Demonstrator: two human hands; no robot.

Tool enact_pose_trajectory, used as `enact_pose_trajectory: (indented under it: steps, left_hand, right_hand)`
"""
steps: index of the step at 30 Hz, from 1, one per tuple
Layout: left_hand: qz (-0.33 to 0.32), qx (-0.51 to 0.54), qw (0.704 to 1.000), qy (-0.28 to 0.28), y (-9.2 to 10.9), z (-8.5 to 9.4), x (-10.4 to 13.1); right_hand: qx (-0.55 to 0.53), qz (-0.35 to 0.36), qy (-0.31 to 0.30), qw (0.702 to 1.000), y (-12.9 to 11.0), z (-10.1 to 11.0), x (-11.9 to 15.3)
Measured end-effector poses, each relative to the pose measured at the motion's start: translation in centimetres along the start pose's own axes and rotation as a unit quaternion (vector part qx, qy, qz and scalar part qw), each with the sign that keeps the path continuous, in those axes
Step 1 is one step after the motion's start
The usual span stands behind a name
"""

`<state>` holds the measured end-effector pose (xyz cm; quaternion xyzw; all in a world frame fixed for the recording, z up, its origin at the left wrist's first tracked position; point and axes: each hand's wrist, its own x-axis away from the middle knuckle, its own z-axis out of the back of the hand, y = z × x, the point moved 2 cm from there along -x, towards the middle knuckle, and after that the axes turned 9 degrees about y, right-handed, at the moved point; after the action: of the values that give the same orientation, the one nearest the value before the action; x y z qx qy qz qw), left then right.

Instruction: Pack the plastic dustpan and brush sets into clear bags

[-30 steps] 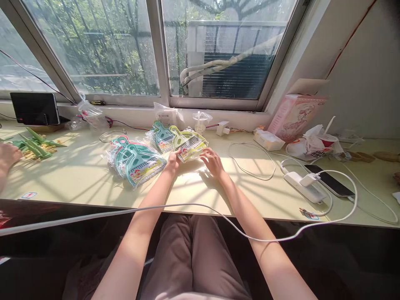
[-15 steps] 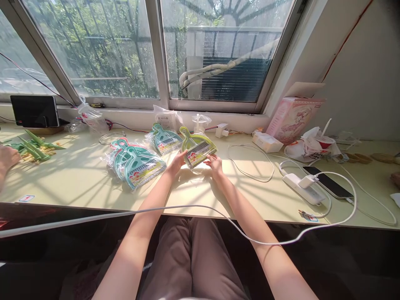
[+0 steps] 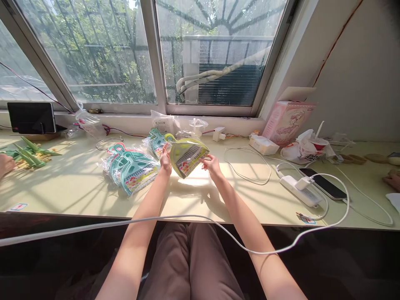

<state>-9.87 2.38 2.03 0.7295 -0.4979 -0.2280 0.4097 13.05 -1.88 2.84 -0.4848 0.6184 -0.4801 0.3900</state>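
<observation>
A yellow-green dustpan and brush set (image 3: 189, 155) in clear packaging is held tilted above the table. My left hand (image 3: 165, 160) is closed on its left edge, near the handle. The fingers of my right hand (image 3: 211, 164) pinch its lower right corner. To the left lies a pile of wrapped dustpan sets (image 3: 133, 168), teal ones with a pink-red rim showing behind. Another teal dustpan set (image 3: 155, 141) lies behind my left hand, partly covered by the held one.
A white cable (image 3: 193, 216) crosses in front of my forearms to a power strip (image 3: 300, 191) beside a phone (image 3: 323, 183). Farther back are a pink box (image 3: 289, 123) and a tablet (image 3: 31, 118). Other people's hands show at the left (image 3: 5, 163) and right edges (image 3: 392, 180).
Both hands have lifted the yellow-green dustpan set off toward the left and turned it more to face me. My left hand has moved up its left side. The view has shifted slightly.
</observation>
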Motion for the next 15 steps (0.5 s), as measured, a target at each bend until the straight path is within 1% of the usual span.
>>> enact_pose_trajectory:
  steps: [3,4,5,6,7,8,10,11,13,14,15]
  left_hand:
    - [-0.026,0.056,0.990,0.127,2.3,2.0,-0.6]
    - [-0.029,0.086,0.984,0.153,3.0,2.5,-0.7]
    - [-0.029,0.107,0.981,0.162,3.6,2.8,-0.8]
    - [-0.027,0.120,0.980,0.159,4.1,2.9,-0.7]
    - [-0.022,0.122,0.983,0.139,4.4,2.8,-0.6]
    - [-0.012,0.115,0.988,0.104,4.4,2.3,-0.3]
    - [0.022,0.078,0.997,0.003,3.7,0.8,0.7]
    - [0.047,0.050,0.996,-0.057,3.0,-0.1,1.3]
    - [0.100,-0.016,0.980,-0.174,1.1,-1.8,2.7]
    - [0.114,-0.040,0.970,-0.213,0.2,-2.5,3.3]
    - [0.117,-0.052,0.964,-0.231,-0.7,-3.0,3.7]
  right_hand:
    - [-0.008,-0.006,0.006,1.000,-0.4,0.8,-0.4]
    - [-0.015,-0.007,0.014,1.000,-0.4,1.2,-0.7]
    - [-0.026,-0.004,0.021,0.999,-0.4,1.6,-1.0]
    - [-0.040,0.000,0.027,0.999,-0.3,2.0,-1.4]
    - [-0.059,0.007,0.034,0.998,-0.2,2.4,-1.7]
    - [-0.079,0.012,0.043,0.996,-0.1,2.7,-1.9]
    - [-0.113,0.013,0.057,0.992,0.2,3.1,-2.3]
    - [-0.120,0.011,0.059,0.991,0.3,3.3,-2.3]
    - [-0.108,0.004,0.044,0.993,0.3,3.3,-2.2]
    - [-0.092,0.002,0.026,0.995,0.3,3.3,-2.1]
    - [-0.073,-0.001,0.006,0.997,0.2,3.2,-2.0]
